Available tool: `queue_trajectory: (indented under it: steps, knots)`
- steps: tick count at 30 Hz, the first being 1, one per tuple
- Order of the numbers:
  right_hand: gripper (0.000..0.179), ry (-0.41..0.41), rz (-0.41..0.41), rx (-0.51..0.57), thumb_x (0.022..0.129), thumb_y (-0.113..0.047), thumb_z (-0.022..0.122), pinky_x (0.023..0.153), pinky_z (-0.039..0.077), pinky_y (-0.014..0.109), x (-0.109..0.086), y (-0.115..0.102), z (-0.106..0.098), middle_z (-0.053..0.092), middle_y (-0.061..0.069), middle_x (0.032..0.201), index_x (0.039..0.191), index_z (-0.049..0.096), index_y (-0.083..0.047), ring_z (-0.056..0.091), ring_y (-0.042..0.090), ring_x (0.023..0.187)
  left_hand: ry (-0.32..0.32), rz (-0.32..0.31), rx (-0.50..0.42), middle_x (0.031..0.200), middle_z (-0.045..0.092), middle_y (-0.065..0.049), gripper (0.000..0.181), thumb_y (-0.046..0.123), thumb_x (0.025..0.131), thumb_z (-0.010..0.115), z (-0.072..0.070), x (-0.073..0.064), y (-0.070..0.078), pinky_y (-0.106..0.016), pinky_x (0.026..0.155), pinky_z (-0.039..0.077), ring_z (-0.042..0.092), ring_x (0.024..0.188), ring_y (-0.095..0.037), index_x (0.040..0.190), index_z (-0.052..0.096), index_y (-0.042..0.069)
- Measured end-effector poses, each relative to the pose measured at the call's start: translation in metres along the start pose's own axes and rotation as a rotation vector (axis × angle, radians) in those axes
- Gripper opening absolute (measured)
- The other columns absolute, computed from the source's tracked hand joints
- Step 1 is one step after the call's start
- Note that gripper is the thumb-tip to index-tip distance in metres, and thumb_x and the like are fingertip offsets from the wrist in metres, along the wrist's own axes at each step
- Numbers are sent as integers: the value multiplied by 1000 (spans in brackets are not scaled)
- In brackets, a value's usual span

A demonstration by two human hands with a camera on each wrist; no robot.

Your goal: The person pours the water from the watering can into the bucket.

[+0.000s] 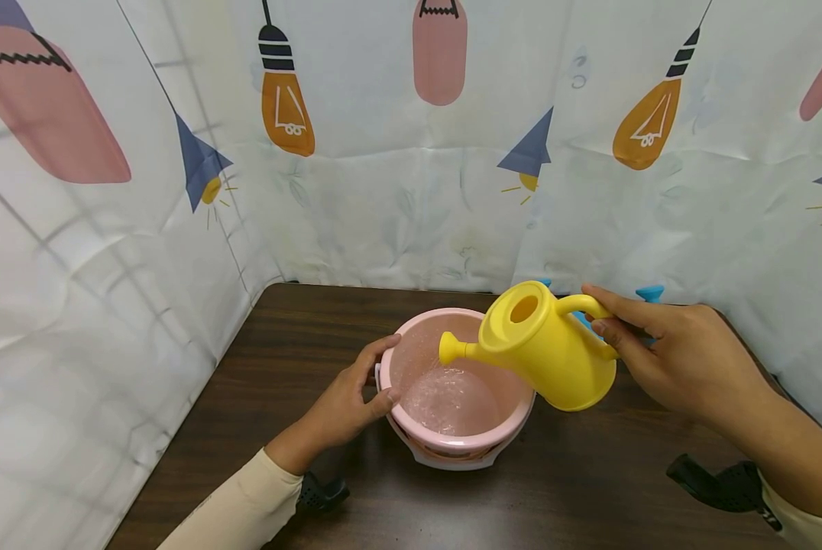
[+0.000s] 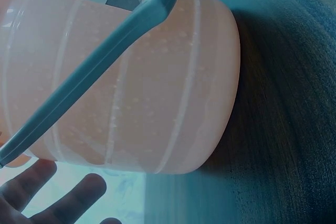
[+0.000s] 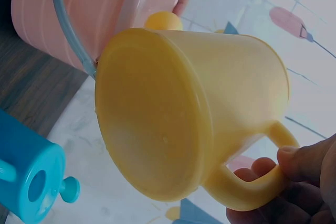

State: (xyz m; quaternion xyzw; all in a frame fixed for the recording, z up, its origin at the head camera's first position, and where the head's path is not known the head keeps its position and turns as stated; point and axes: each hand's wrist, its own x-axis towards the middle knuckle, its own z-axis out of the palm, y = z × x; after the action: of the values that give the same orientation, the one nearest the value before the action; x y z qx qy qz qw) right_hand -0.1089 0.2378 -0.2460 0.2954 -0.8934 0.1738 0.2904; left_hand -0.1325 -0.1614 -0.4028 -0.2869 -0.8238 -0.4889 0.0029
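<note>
My right hand (image 1: 679, 351) grips a yellow watering can (image 1: 555, 359) by its handle, tipped to the left. The can's rose hangs over a pink bucket (image 1: 455, 441), and thin streams of water fall inside. Rippling water (image 1: 448, 401) covers the bucket's bottom. My left hand (image 1: 349, 397) holds the bucket's left rim, thumb and index finger over the edge. In the left wrist view, other fingers (image 2: 79, 198) lie beside the bucket's wall. The right wrist view shows the can's round base and my thumb and fingers around its handle.
A blue watering can (image 3: 31, 166) stands behind the yellow one, mostly hidden in the head view. The bucket's handle (image 2: 94, 77) hangs down its side. Dark wooden table (image 1: 301, 328) lies beneath, with a patterned curtain (image 1: 383, 221) along its back and left.
</note>
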Motion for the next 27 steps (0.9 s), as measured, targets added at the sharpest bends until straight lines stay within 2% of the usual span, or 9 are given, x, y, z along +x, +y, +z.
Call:
queue_trajectory:
  steps: [5, 10, 13, 20, 27]
  knots:
    - [48, 1, -6, 0, 82, -1, 82, 44, 28, 17, 0, 0, 0, 61, -11, 67, 128, 73, -9, 27, -3, 46, -2, -10, -6, 140, 54, -9, 71, 46, 98, 60, 0, 0, 0, -48, 93, 51, 63, 112, -22, 160, 28, 27]
    - [48, -3, -3, 5, 82, -1, 82, 44, 27, 17, 0, 0, 0, 69, -6, 75, 129, 73, -9, 27, -4, 46, -1, -10, 1, 140, 54, -9, 71, 47, 98, 60, 0, -1, 1, -47, 93, 51, 63, 112, -22, 160, 28, 28]
    - [48, -3, -4, 5, 82, -1, 82, 43, 27, 17, 1, -1, 0, 68, -6, 74, 129, 73, -9, 27, -4, 46, -1, -9, 0, 140, 54, -9, 71, 46, 98, 60, 0, -1, 0, -48, 94, 51, 63, 112, -22, 160, 29, 28]
    - [44, 2, -17, 6, 85, -7, 82, 43, 28, 18, 2, -1, 0, 47, -17, 60, 129, 73, -11, 25, -4, 45, 0, -6, 3, 139, 55, -9, 71, 46, 98, 60, 0, -1, 0, -46, 93, 51, 63, 111, -21, 160, 29, 27]
    - [47, -6, 1, -9, 84, -5, 82, 43, 27, 19, 3, -1, 1, 44, -18, 60, 129, 73, -12, 26, -2, 45, 0, -14, 6, 140, 54, -9, 71, 44, 98, 60, -1, 0, 1, -47, 94, 51, 63, 112, -21, 160, 29, 27]
